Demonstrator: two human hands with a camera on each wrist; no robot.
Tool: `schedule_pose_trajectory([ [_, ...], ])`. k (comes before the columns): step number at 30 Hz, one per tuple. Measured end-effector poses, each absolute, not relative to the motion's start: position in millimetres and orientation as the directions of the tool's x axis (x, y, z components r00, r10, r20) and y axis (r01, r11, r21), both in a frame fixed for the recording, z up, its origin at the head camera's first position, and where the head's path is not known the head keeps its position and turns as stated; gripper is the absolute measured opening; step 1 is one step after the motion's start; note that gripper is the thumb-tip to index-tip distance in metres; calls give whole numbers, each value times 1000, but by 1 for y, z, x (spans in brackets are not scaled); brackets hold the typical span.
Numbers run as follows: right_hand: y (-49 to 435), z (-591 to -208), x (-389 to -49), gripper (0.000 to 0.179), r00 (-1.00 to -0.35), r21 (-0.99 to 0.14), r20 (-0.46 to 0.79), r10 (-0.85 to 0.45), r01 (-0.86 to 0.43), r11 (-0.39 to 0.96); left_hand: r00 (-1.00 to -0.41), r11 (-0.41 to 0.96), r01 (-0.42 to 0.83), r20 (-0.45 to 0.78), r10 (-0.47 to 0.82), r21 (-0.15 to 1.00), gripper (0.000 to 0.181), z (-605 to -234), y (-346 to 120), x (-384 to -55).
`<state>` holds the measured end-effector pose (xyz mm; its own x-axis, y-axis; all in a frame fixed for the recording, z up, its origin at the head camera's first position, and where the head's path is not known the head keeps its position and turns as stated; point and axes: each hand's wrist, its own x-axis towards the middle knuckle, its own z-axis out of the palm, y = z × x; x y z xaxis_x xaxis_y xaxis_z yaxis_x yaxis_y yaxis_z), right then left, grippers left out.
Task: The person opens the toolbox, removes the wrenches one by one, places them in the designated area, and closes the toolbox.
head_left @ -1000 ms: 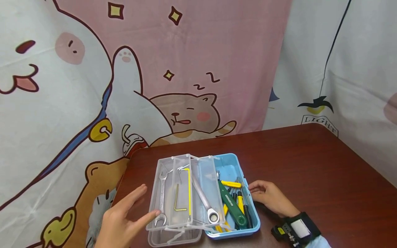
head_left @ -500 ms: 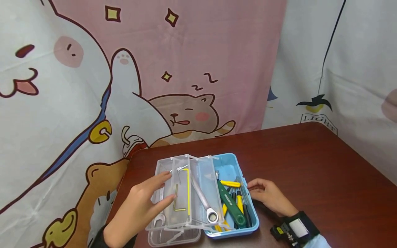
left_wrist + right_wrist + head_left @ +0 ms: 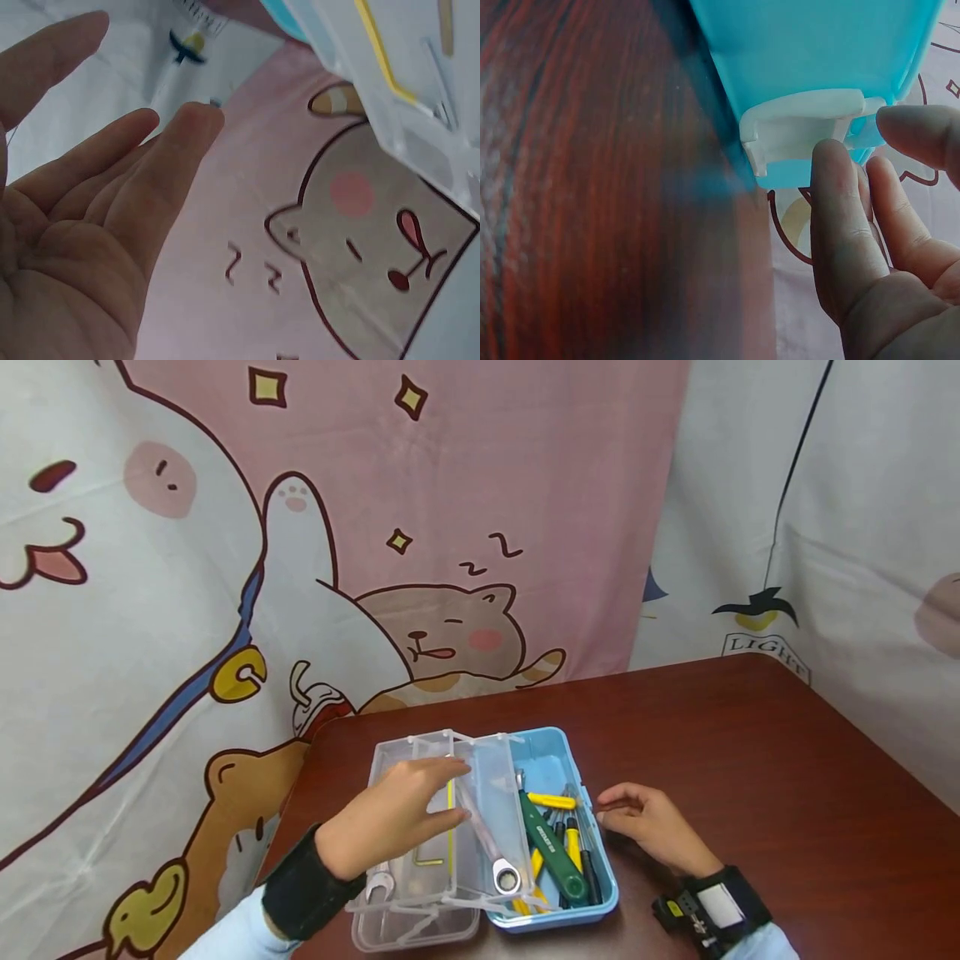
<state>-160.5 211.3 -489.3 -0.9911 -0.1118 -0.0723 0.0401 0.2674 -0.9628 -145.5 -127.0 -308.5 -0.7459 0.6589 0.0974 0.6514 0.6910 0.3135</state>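
A light blue toolbox (image 3: 611, 891) stands unfolded on the table, its clear plastic trays (image 3: 498, 768) spread out to the left. My left hand (image 3: 401, 810) hovers over these trays with fingers and thumb apart, holding nothing. Under and beside it lie a ratchet wrench (image 3: 487, 839), an open-end wrench (image 3: 380, 885) and a yellow hex key (image 3: 451, 852). In the box's blue compartment rest a green-handled tool (image 3: 555, 852) and several yellow-and-black-handled tools. My right hand (image 3: 660, 829) is at the box's right side, loosely bent fingertips by a white latch (image 3: 802, 101); contact is unclear.
The dark red-brown table (image 3: 720, 752) extends to the right and behind the toolbox. A cartoon-printed cloth (image 3: 487, 460) hangs close behind the table and along its left side. A black strap device (image 3: 720, 906) sits on the right wrist.
My left hand has moved right and away from me, from the left edge of the trays to above their middle. My right hand stays beside the box, with little movement.
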Motion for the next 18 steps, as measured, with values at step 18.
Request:
schedule_pose_trajectory([
  [18, 214, -491, -164, 37, -992, -966, -69, -101, 41, 255, -548, 559, 825, -126, 827, 86, 42, -314, -58, -176],
])
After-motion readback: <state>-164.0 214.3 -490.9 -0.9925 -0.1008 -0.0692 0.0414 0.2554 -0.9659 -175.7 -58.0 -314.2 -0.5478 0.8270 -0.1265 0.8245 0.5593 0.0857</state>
